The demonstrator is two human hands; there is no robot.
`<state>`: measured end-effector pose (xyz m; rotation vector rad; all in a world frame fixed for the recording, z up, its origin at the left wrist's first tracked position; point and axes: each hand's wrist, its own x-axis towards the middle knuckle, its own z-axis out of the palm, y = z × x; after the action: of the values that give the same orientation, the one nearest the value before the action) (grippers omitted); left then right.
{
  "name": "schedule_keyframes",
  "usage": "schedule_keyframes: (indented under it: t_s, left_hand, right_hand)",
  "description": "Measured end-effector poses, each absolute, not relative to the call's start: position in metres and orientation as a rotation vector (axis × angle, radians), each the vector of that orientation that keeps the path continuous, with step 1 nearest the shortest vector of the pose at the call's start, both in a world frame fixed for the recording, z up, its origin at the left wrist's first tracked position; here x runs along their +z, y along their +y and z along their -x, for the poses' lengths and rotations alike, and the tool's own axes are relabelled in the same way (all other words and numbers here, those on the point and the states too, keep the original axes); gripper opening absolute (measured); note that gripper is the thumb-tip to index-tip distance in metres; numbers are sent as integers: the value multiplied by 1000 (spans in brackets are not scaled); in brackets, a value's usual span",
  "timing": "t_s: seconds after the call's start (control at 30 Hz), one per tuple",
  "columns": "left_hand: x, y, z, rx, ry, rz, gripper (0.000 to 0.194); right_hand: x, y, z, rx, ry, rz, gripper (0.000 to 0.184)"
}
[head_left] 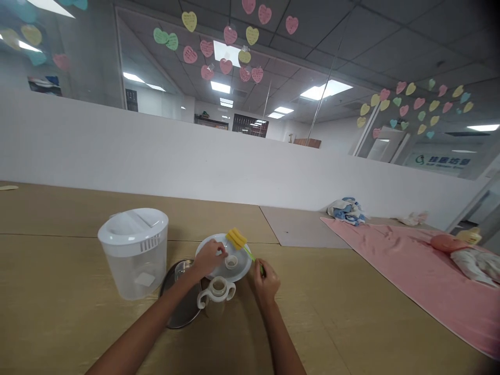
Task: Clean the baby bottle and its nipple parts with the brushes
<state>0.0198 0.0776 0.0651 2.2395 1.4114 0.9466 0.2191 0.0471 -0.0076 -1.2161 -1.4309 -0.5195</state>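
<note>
My right hand (266, 279) is closed around the green handle of a sponge brush (236, 238). The brush's yellow sponge head hangs over the back of a white bowl (246, 266). Over the bowl's left side, my left hand (210, 256) has its fingers curled together. Whatever may be between them is too small to make out. A small white ring (231, 261) lies in the bowl, just right of these fingers. In front of the bowl stands a baby bottle (217, 288) with a white two-handled collar and an open top.
Left of the bowl sits a dark round tray (182, 312) with a clear cup (182, 269) on it, partly behind my left forearm. A lidded clear plastic bucket (135, 260) stands further left. Rightward are a pink cloth (410, 271) and a crumpled blue-white cloth (347, 211).
</note>
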Motion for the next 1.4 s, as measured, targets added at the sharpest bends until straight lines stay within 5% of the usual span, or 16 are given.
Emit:
schedule_keyframes:
  t_s: [0.37,0.67,0.83,1.03,1.4]
  left_hand:
    - [92,57,20,1354,1168,-1470,42]
    - [69,30,47,1418,1481,-1885,23]
    - [40,7,61,1288,1588,-1896,33]
    - [12,8,71,916,1614,-2136,11]
    - [25,17,64,762,1582,-2405,44]
  right_hand:
    - [-7,41,-205,-570,-1659,1151,29]
    - [-10,41,-203,-489,-1550,1128,27]
    - [-10,43,-208,-429,-1416,1217,31]
    - [-11,44,-208,-429,-1420,1226,31]
    - [-14,46,-209,-469,-1361,1283,34]
